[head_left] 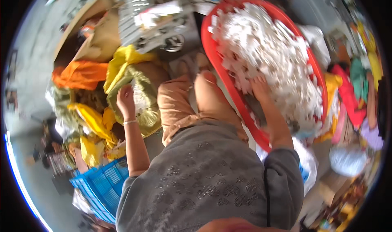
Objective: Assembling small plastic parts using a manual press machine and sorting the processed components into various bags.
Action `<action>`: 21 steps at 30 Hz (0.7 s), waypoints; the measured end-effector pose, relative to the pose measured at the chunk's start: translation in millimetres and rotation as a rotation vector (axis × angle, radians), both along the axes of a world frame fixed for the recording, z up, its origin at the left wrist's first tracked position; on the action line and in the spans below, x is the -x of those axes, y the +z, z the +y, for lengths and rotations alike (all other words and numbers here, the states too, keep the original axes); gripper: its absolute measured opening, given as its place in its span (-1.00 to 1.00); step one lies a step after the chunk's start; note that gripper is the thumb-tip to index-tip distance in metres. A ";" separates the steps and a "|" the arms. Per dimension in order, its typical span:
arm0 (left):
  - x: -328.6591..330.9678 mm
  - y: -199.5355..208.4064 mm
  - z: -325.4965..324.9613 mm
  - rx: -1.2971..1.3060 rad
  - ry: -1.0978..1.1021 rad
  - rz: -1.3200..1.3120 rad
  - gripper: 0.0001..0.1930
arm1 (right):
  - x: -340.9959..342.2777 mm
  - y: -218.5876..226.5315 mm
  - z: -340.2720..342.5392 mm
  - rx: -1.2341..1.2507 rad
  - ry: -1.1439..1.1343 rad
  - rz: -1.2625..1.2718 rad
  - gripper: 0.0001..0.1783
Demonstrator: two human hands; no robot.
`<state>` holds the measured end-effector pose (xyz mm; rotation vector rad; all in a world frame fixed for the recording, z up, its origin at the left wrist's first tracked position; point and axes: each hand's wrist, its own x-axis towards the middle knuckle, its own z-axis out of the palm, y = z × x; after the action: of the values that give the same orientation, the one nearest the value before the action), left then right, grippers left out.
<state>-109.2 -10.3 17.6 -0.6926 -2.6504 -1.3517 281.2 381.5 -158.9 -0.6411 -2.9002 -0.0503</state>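
A large red oval tub [210, 40] stands to my right, heaped with small white pieces [261, 36] whose kind I cannot make out. My right hand [259, 86] reaches over the tub's near side, its fingers stretched out onto the pieces. On the other side, my left hand [125, 96] is over the mouth of an olive-green sack [149, 119], which has some whitish contents showing inside. The left fingers are curled closed; anything inside them is hidden.
Left of me are yellow sacks [92, 119], an orange cloth or bag [79, 75] and a blue plastic crate [100, 191]. Ahead stands a grey machine [169, 32] beside a cardboard box [102, 36]. Another person's arm [370, 95] shows at far right, near coloured cloths.
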 end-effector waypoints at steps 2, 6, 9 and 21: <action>0.5 35.1 16.4 0.030 -0.006 0.208 -0.87 | -3.9 26.6 -3.0 0.235 0.006 -0.112 -0.63; 6.7 105.1 58.3 -0.046 -0.094 0.323 -0.88 | -13.6 59.4 0.6 0.656 -0.027 0.350 -0.65; 23.4 128.6 97.6 -0.220 -0.282 0.365 -0.85 | -2.3 74.8 1.7 1.475 -0.437 0.724 -0.61; 58.2 149.1 171.8 -0.113 -0.567 0.343 -0.68 | 126.5 222.7 -14.2 1.767 0.140 1.057 -0.61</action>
<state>-167.4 161.5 166.7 -1.5795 -2.1683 -1.3175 154.7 367.4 63.9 -0.3269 -1.2823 2.1233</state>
